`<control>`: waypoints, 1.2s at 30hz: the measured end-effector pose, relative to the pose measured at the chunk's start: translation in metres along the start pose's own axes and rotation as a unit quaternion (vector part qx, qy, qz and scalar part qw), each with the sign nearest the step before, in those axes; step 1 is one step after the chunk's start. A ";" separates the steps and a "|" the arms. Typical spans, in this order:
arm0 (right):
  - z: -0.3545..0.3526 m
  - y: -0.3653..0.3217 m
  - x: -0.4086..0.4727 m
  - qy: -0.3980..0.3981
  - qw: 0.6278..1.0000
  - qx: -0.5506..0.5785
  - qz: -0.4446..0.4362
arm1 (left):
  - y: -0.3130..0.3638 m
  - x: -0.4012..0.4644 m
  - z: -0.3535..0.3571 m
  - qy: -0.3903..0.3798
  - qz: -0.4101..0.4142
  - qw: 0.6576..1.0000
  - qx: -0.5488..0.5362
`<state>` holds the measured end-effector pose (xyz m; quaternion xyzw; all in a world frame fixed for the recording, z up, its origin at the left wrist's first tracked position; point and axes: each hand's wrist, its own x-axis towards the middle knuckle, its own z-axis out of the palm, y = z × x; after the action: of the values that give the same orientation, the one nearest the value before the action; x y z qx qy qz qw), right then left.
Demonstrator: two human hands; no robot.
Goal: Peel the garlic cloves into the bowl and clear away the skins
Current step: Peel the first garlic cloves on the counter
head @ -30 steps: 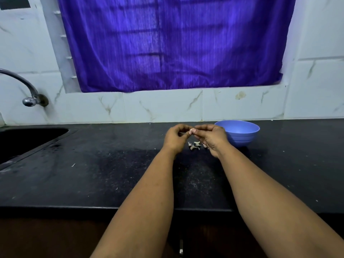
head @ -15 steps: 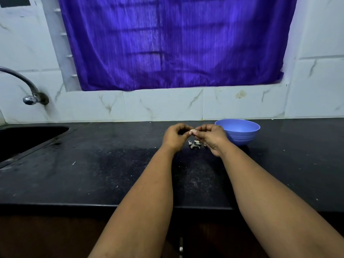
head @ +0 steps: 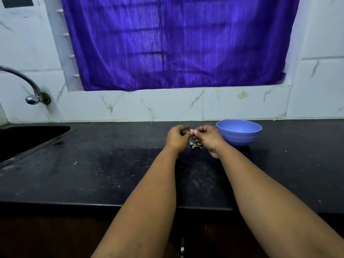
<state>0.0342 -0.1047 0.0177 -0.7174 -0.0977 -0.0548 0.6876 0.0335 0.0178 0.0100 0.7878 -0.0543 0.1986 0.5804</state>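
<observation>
Left hand: the left hand is hovering above the black speckled stone table, its fingers curling inward and pinching one end of a small pale garlic clove.
Right hand: the right hand is facing the left one, its fingers curling and pinching the other end of the same clove.
Garlic clove: it is sitting between the two sets of fingertips, raised above the table, just left of the bowl; how much skin is on it cannot be told.
Skins: a small heap of pale, curled garlic skins is lying on the table directly under the hands, partly hidden by the right hand.
Bowl: a round blue plastic bowl is standing upright on the table, just right of the right hand, near the wall; what is lying in it is not showing clearly.
Surroundings: a dark sink basin is sitting at the table's left end under a curved chrome tap; a purple curtain is hanging over the white marbled wall tiles.
Table surface: pale flecks are lying scattered across it.
</observation>
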 end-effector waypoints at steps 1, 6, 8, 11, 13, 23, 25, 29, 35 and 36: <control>0.001 0.000 0.000 0.003 1.000 0.009 0.000 | 0.001 -0.001 0.001 -0.008 -0.018 0.999 -0.039; 0.000 -0.003 -0.001 0.002 0.999 0.041 0.013 | 0.006 -0.006 0.003 -0.040 -0.047 0.981 -0.186; -0.001 -0.004 -0.001 0.013 0.998 0.057 0.023 | 0.006 -0.006 0.004 -0.037 -0.045 0.979 -0.196; -0.003 -0.004 -0.001 0.035 0.997 0.068 0.031 | 0.006 -0.007 0.003 -0.040 -0.035 0.978 -0.202; -0.003 -0.004 0.000 0.042 0.996 0.066 0.031 | 0.007 -0.008 0.003 -0.042 -0.029 0.977 -0.207; -0.012 -0.004 0.000 0.153 0.985 -0.075 0.024 | 0.010 -0.011 -0.003 -0.020 -0.019 0.985 -0.169; -0.010 -0.004 -0.002 0.160 0.977 -0.138 0.019 | 0.009 -0.011 -0.001 -0.012 -0.015 0.991 -0.132; -0.010 -0.006 -0.006 0.135 0.955 -0.265 0.007 | 0.009 -0.011 -0.001 -0.013 -0.032 0.994 -0.104; -0.013 -0.011 -0.010 0.105 0.945 -0.309 0.015 | 0.001 -0.005 -0.003 0.002 -0.060 0.996 0.064; -0.015 -0.012 -0.010 0.104 0.942 -0.319 0.012 | 0.001 -0.006 -0.004 -0.002 -0.056 0.994 0.096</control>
<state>0.0226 -0.1203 0.0279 -0.8906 0.0062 -0.1493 0.4295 0.0272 0.0209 0.0097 0.8420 0.0079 0.1683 0.5125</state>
